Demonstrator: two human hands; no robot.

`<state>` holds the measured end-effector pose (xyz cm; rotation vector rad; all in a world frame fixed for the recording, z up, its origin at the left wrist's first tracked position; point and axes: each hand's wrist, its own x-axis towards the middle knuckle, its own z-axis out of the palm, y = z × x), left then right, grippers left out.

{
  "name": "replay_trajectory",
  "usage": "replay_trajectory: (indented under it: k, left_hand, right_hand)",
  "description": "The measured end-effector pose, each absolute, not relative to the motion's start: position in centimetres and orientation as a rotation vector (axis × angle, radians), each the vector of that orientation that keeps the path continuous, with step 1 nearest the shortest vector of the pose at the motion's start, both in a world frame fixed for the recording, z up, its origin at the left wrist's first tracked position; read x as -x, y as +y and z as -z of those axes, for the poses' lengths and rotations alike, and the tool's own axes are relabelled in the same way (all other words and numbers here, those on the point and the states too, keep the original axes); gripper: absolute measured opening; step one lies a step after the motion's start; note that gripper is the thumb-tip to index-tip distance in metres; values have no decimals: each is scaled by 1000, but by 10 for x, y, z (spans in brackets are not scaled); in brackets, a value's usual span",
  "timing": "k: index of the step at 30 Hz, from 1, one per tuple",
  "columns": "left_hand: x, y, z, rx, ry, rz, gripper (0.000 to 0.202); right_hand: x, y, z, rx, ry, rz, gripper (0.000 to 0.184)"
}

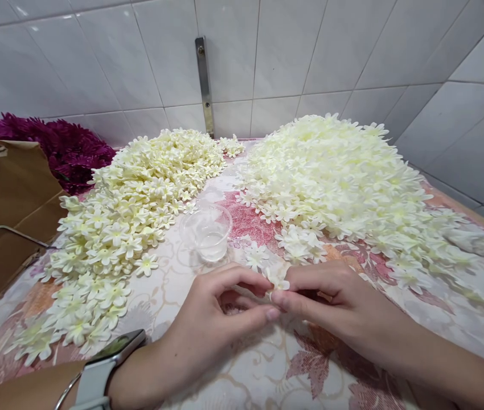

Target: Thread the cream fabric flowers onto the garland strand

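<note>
One watch [116, 348] sits lower left. Below centre, the right hand [338, 290] pinches one flower [279, 281]; the left hand [218, 307] meets it, grip unclear. Two blossom heaps [156, 188] [336, 176] flank one cup [211, 242].

A small artificial-looking flower [278, 280], creamy white and thin-petaled, sits between the fingertips of the left hand [225, 304] and right hand [331, 299], where the two meet. Its petals spread above the right thumb tip and to the right of the left index fingertip, the clearest of them pointing outward over the right thumb. They look soft-edged and slightly blurred, opened rather than folded. The flower's lower part is largely covered by the fingers, so its stem end and exact petal count cannot be told. The left thumb tip lies below it.
</note>
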<state>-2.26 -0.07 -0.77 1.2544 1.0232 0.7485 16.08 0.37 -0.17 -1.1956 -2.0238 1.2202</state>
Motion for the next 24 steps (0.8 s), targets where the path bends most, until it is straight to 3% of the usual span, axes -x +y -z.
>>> replay_trajectory:
  k: [5, 9, 15, 17, 21, 24]
  left_hand:
    - [21, -1, 6, -1149, 998, -704, 13]
    - [21, 4, 3, -1137, 1091, -736, 11]
    - [21, 7, 3, -1133, 1153, -757, 13]
    - [21, 7, 3, -1142, 1145, -753, 13]
    - [22, 6, 2, -1175, 1105, -753, 10]
    - [22, 5, 3, -1154, 1101, -770, 11]
  right_hand:
    - [-163, 4, 3, 1133, -1987, -1381, 40]
    - [-164, 7, 0, 1201, -2085, -1270, 39]
    - [-175, 12, 2, 1386, -2205, -94, 48]
    - [-174, 9, 2, 1305, -2205, 86, 43]
    - [-165, 1, 0, 1202, -2266, -25, 31]
    - [-164, 3, -1, 1279, -2279, -220, 33]
